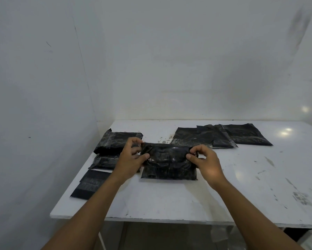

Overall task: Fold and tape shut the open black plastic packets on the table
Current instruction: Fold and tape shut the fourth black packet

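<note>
A crinkled, glossy black plastic packet is lying near the middle of a scuffed white table, and every place below is given from that packet. The left hand is pinching its upper left corner, with the thumb pressing on the near face and the other fingers curling over the top edge. The right hand is gripping the upper right corner the same way, thumb and forefinger closing on the plastic. Between the two hands the packet's top edge is bending over, while its lower edge is resting on the tabletop. Whether its mouth is sealed cannot be told.

Just left of the packet and slightly beyond it, a bulky folded black packet is sitting on a flatter black packet, and the left hand is covering part of both. Further left and nearer the person, a flat rectangular black bag is lying along the table's left edge. Beyond the packet and to its right, a row of flat black plastic bags is lying overlapped, well apart from the right hand. Behind everything, a pale grey wall is rising from the table's far edge.
</note>
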